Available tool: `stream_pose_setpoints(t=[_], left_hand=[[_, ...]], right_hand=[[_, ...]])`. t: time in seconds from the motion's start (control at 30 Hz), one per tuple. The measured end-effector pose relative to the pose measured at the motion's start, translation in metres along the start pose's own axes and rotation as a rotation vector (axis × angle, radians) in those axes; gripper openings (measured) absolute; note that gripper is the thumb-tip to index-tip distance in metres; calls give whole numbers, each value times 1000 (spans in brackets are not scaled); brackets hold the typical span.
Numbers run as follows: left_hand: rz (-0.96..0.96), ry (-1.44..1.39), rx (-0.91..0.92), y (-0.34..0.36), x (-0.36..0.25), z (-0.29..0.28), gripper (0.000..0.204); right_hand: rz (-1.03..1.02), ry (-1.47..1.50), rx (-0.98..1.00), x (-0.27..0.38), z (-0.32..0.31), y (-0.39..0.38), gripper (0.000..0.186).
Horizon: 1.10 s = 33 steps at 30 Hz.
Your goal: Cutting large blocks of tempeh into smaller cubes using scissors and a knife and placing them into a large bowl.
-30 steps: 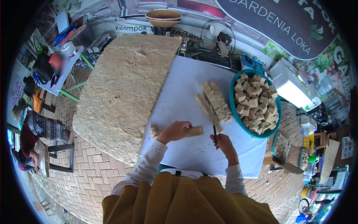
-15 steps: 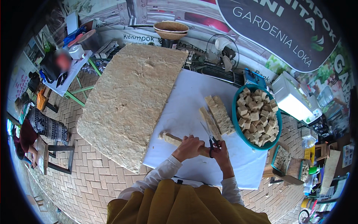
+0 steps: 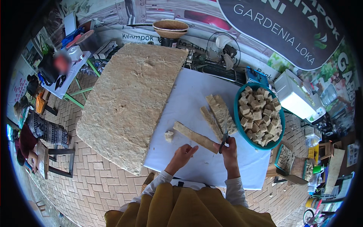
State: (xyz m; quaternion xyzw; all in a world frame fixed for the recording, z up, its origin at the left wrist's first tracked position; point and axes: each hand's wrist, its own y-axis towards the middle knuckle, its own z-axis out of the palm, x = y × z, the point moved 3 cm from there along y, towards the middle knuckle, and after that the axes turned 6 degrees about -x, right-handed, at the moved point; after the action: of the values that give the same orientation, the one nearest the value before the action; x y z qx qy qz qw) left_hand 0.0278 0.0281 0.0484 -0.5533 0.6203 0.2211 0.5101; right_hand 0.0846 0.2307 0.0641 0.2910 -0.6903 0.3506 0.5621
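Herringbone brick paving (image 3: 102,187) surrounds a white-covered table (image 3: 193,87), where a teal tub (image 3: 237,116) holds a heap of tan cubes (image 3: 259,113). Well left of the tub lies a large, rough tan slab (image 3: 124,106). Two rough strips (image 3: 222,113) sit just left of the tub; farther left and nearer the wearer, a trimmed tan strip (image 3: 194,136) lies diagonally. Left of the tub, the right hand (image 3: 229,148) grasps black-handled scissors (image 3: 225,137) beside that strip's end; whether it also grips the strip, I cannot tell. Farther left from the tub, the left hand (image 3: 182,155) is empty, fingers loose.
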Motion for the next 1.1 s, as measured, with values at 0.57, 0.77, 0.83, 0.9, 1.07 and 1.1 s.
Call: stream_pose_setpoints(t=[0.57,0.77,0.83,0.9,1.07,1.1], left_hand=[[-92,-1220,-154,37,14,15,18],[-75,-1350,-260,49,18,15,5],[-113,-1323,-272,48,22,21,11],[-96,-1318,-268,46,24,27,11],[-122,-1248,-274,36,19,39,14],[-118,-1222,-275,34,18,39,15]], right_hand=[[54,-327,229,-46,11,-18,39],[276,-332,505,-72,29,-62,56],[277,-282,561,-67,38,-67,61],[251,-300,541,-66,43,-64,60],[228,-294,516,-57,48,-48,60],[224,-323,514,-51,49,-47,51]])
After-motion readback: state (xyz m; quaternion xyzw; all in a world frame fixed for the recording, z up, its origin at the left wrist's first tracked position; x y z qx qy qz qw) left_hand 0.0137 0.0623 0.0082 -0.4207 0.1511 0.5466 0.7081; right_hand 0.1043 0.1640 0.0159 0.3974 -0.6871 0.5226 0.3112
